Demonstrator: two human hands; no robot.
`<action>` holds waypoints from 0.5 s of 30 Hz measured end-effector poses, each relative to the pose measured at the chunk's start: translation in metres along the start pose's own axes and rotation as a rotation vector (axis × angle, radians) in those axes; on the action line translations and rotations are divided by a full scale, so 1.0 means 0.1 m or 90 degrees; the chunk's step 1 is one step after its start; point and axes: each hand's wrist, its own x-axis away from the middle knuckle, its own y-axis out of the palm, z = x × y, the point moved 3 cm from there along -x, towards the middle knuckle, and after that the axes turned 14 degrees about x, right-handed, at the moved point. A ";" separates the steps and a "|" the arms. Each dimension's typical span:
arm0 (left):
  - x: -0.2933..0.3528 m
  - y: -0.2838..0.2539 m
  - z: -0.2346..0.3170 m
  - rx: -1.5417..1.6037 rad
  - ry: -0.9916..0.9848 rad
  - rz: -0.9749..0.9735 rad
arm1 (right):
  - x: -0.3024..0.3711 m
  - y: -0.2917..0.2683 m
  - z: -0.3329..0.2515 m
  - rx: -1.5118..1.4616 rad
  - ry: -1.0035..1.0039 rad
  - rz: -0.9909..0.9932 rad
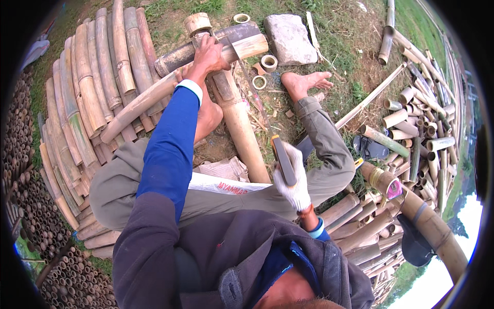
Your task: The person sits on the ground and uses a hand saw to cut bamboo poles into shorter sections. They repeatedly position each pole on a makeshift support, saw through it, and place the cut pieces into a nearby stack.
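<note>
My bare left hand (208, 54) is closed over a pale bamboo pole (139, 105), which lies slantwise from the left toward the upper middle. In my right hand (293, 180), wearing a white knitted glove, is the orange-and-black handle of a handsaw (260, 105). Its long blade reaches up to the pole just right of my left hand and crosses it near the far end. Under and behind the pole sits a darker bamboo length (239, 32). Another thick bamboo piece (239, 129) runs from there back toward my legs.
Cut bamboo rings (268, 63) lie on the ground beside the saw. A pale stone block (290, 38) rests beyond my bare right foot (303, 85). Long bamboo lengths (85, 77) are laid in rows at left; short pieces (411, 118) are heaped at right. A white sack (226, 184) lies under my legs.
</note>
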 end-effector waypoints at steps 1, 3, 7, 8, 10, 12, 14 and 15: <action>0.02 0.00 0.05 -0.010 0.005 -0.005 | 0.22 -0.08 -0.06 0.022 -0.002 -0.007; 0.00 0.04 0.06 -0.003 0.021 0.001 | 0.24 -0.09 -0.06 -0.034 0.040 -0.014; -0.05 0.03 0.10 0.011 0.049 0.028 | -1.49 0.40 -0.09 -0.074 -0.111 0.128; -0.11 0.07 0.15 0.010 0.062 0.027 | -1.92 0.54 -0.03 -0.084 -0.123 0.135; -0.16 0.04 0.09 0.000 0.074 0.025 | -2.21 0.59 -0.10 -0.089 -0.141 0.133; -0.07 -0.01 0.23 0.002 0.059 -0.008 | -2.06 0.61 -0.08 -0.095 -0.138 0.158; -0.11 -0.11 0.08 -0.014 0.029 -0.006 | -1.39 0.41 -0.15 -0.083 -0.025 0.038; -0.12 -0.15 0.07 -0.015 0.023 -0.001 | -0.96 0.26 -0.12 -0.079 -0.017 0.021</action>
